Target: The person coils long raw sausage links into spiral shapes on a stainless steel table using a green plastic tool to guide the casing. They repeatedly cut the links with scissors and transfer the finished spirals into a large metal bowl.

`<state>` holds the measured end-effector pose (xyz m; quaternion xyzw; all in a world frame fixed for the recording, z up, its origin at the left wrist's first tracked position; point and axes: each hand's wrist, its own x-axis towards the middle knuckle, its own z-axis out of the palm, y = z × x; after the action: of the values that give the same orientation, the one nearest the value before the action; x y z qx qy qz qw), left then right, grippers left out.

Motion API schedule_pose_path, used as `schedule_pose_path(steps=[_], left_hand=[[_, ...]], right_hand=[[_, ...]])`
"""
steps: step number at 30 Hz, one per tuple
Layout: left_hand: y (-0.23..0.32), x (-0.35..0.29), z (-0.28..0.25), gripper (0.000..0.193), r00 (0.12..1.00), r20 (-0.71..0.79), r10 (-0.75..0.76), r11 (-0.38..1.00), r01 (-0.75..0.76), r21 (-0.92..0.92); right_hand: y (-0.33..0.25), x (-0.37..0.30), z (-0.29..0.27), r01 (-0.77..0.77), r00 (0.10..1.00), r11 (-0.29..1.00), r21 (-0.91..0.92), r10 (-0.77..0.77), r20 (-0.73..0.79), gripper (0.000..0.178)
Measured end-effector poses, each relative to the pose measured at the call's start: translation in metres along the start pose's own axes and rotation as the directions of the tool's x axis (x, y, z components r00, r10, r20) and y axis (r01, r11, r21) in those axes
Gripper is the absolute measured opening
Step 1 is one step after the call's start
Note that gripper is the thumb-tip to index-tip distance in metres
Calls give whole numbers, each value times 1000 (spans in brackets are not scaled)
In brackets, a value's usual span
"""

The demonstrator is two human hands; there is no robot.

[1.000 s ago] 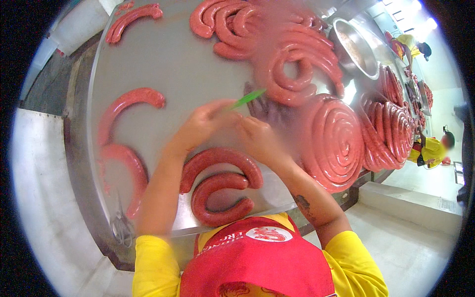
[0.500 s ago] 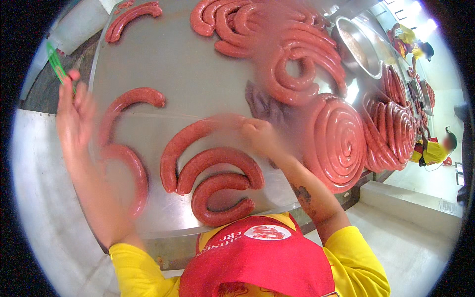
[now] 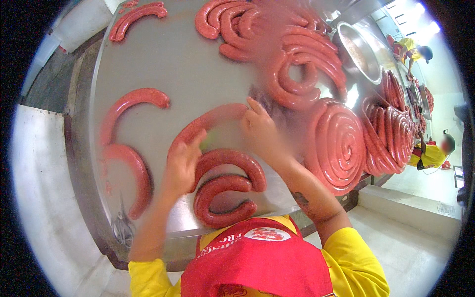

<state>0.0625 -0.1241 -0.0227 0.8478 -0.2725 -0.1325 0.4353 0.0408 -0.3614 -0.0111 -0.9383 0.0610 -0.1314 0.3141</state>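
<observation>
My right hand [image 3: 261, 129] is closed at the right end of a curved raw sausage [image 3: 217, 119], its index finger pointing forward. Over the left part of that sausage lies my left hand [image 3: 184, 166], fingers bent and partly smeared. A blurred bit of green, apparently a thin strand, shows beside the left fingertips. Closer to me a curved sausage [image 3: 232, 157] arches around another curled sausage [image 3: 205, 203] by the table edge. To the left, a bent sausage [image 3: 133, 101] lies end to end with a second one [image 3: 136, 173].
The metal table [image 3: 143, 64] carries a large sausage coil [image 3: 339, 146], more looped sausages [image 3: 297, 64] and a metal bowl [image 3: 378, 74] on the right. Dark crumpled cloth or film [image 3: 269, 106] lies beyond my right hand. Two co-workers in yellow, one nearer [image 3: 431, 154], stand far right.
My left hand has swung from the far left, where thin green strands showed, rightward and down onto the sausage. My right hand stays at the sausage's end.
</observation>
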Motion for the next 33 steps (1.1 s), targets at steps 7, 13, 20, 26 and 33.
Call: schedule_pose_path(steps=[7, 13, 20, 26, 33], left_hand=[[-9, 84, -6, 40, 974, 199, 111, 977, -69, -204], [88, 86, 3, 34, 998, 23, 53, 933, -41, -358], [52, 97, -65, 30, 987, -157, 27, 998, -35, -45], [-13, 51, -201, 29, 961, -238, -140, 820, -22, -572], [-14, -36, -45, 29, 781, 536, -320, 854, 483, -193]], right_hand=[[-19, -3, -17, 139, 990, 986, 86, -141, 16, 14], [-19, -2, -19, -320, 923, 907, 275, 233, 305, 26], [2, 4, 2, -484, 865, 793, 371, 370, 338, 29], [24, 7, 9, -362, 920, 904, 225, 309, 241, 27], [59, 29, 27, 43, 954, 917, 397, -156, 256, 23]])
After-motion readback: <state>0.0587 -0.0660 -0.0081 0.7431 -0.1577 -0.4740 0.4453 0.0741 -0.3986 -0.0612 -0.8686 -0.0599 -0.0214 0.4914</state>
